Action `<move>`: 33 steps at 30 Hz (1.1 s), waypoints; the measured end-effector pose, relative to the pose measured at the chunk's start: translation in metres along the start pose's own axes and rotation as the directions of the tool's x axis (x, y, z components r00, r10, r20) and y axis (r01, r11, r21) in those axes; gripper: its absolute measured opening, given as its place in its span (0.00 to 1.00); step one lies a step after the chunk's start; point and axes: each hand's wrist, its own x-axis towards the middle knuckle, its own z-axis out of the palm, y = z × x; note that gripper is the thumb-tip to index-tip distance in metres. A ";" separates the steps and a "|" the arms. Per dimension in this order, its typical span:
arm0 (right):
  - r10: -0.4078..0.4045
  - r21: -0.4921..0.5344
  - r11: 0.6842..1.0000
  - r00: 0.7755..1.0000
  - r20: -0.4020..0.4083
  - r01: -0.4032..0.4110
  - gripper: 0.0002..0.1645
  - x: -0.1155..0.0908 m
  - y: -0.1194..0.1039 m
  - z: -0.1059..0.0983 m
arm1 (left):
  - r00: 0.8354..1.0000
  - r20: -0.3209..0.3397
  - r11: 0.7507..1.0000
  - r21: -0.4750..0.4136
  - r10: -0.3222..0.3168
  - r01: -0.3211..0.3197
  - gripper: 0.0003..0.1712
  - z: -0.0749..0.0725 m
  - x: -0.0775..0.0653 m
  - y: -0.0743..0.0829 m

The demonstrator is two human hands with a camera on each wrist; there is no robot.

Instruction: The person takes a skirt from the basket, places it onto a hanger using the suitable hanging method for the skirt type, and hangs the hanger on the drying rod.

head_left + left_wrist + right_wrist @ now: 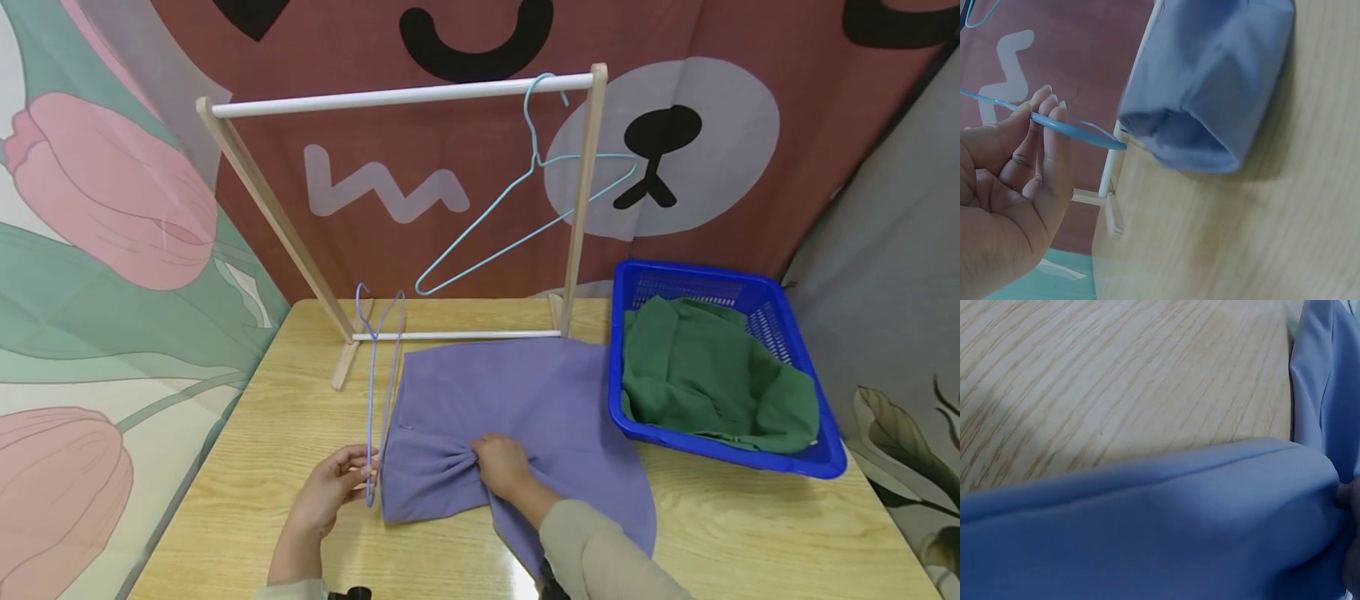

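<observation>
A purple garment (555, 400) lies spread on the wooden table, its exact kind unclear. My right hand (504, 468) grips it near the middle, bunching the fabric into folds. To its left, my left hand (324, 492) pinches a lavender hanger (372, 383) by one end, hook pointing away, just beside the garment's left edge. The left wrist view shows thumb and fingertips on the hanger (1075, 131), and an open, tube-like end of the garment (1210, 87). In the right wrist view the cloth (1147, 537) fills the lower part, with fingers (1354, 550) only at the right edge.
A drying rack (405, 97) with wooden legs stands at the table's back. From its bar's right end hangs a light-blue hanger (480, 221). A blue basket (617, 350) on the right holds green cloth (712, 375). Printed fabric hangs behind and at the sides.
</observation>
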 end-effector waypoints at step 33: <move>0.233 0.264 0.945 0.964 -0.131 -0.193 0.08 0.000 0.012 -0.013 | 0.998 0.045 0.999 0.001 -0.047 0.047 0.16 0.007 -0.006 -0.027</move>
